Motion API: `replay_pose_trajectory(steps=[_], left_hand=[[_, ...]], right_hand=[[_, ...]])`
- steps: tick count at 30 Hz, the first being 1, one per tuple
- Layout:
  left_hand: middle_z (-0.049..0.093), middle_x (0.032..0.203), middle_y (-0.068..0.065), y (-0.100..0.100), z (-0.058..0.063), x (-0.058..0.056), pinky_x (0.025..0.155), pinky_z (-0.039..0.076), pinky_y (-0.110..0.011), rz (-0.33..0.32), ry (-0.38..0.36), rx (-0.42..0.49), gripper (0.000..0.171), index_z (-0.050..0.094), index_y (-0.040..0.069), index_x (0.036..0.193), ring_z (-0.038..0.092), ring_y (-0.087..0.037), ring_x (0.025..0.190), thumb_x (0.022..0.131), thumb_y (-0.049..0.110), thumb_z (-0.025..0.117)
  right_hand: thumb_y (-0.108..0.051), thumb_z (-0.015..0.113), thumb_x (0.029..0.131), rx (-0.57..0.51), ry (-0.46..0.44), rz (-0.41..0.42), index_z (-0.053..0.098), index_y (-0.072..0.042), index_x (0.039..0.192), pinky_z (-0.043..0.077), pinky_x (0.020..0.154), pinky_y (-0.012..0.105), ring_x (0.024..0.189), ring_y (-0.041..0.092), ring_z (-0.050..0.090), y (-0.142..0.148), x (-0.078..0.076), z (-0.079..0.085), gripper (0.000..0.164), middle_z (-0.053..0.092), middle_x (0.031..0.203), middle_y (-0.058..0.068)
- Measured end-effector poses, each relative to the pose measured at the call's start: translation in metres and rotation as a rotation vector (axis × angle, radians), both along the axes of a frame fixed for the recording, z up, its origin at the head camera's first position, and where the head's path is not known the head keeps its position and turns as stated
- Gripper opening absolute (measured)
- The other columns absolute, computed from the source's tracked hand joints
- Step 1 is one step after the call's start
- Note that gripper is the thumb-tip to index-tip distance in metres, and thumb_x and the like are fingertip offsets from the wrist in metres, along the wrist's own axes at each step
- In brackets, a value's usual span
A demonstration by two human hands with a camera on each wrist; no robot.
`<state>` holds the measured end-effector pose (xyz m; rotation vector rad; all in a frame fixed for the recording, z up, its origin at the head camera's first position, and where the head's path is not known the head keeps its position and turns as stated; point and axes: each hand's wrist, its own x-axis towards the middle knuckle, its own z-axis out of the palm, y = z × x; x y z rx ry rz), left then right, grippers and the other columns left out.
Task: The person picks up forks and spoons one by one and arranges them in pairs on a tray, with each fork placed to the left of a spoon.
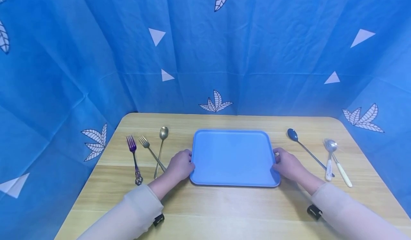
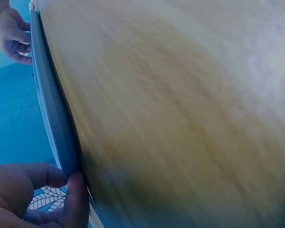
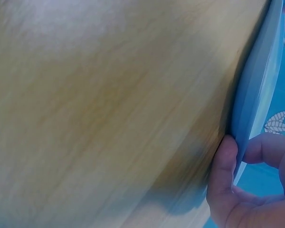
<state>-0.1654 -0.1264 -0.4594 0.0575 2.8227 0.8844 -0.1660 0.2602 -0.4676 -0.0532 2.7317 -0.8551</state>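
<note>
A blue rectangular tray [image 1: 232, 158] lies at the middle of the wooden table. My left hand [image 1: 181, 164] pinches its left edge between thumb and finger, and the left wrist view shows the tray's rim [image 2: 54, 99] between those fingertips [image 2: 75, 187]. At the opposite short side, my right hand [image 1: 287, 164] pinches the right edge. Seen from the right wrist, the thumb [image 3: 224, 159] is against the underside of the rim [image 3: 254, 90], with a finger on its other face. Both wrists carry a small black device below the sleeve.
Left of the tray lie a purple fork [image 1: 132, 145], a gold fork [image 1: 145, 142] and a gold spoon [image 1: 163, 133]. To its right are a dark spoon [image 1: 293, 135], a white-handled fork [image 1: 329, 165] and a white-handled spoon [image 1: 344, 174]. A blue curtain [image 1: 205, 54] hangs behind the table [image 1: 218, 211].
</note>
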Motion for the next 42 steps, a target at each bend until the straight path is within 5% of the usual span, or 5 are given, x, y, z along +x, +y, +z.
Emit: replay_pose_trajectory(steps=[13, 18, 26, 42], left_hand=[[0.068, 0.113, -0.016, -0.007, 0.002, -0.002, 0.09, 0.052, -0.046, -0.014, 0.02, -0.001, 0.042, 0.06, -0.005, 0.127, 0.064, -0.03, 0.1, 0.091, 0.014, 0.064], [0.07, 0.11, -0.013, -0.016, 0.003, -0.002, 0.091, 0.053, -0.046, -0.017, 0.082, -0.014, 0.038, 0.063, -0.002, 0.124, 0.066, -0.031, 0.102, 0.09, 0.016, 0.064], [0.07, 0.101, -0.013, -0.042, 0.015, -0.008, 0.075, 0.054, -0.043, 0.004, 0.147, -0.092, 0.036, 0.063, -0.003, 0.122, 0.062, -0.021, 0.075, 0.092, 0.015, 0.058], [0.066, 0.106, -0.021, -0.083, 0.027, -0.015, 0.052, 0.05, -0.036, 0.064, 0.223, -0.221, 0.036, 0.061, -0.005, 0.122, 0.063, -0.027, 0.071, 0.094, 0.017, 0.059]], right_hand=[[-0.001, 0.068, 0.083, 0.008, -0.02, -0.008, 0.036, 0.015, 0.139, 0.056, 0.07, 0.039, 0.083, 0.028, 0.064, 0.0, 0.001, 0.008, 0.067, 0.065, 0.103, 0.024], [-0.001, 0.068, 0.083, 0.005, -0.032, -0.006, 0.036, 0.015, 0.14, 0.056, 0.072, 0.04, 0.086, 0.029, 0.065, 0.0, 0.001, 0.009, 0.067, 0.065, 0.104, 0.024], [-0.001, 0.069, 0.083, 0.002, -0.027, -0.001, 0.038, 0.016, 0.138, 0.056, 0.073, 0.042, 0.087, 0.03, 0.065, 0.0, 0.003, 0.011, 0.065, 0.065, 0.103, 0.023], [0.001, 0.068, 0.082, 0.0, -0.018, 0.005, 0.039, 0.017, 0.136, 0.056, 0.07, 0.039, 0.083, 0.028, 0.065, -0.002, 0.002, 0.01, 0.063, 0.066, 0.099, 0.022]])
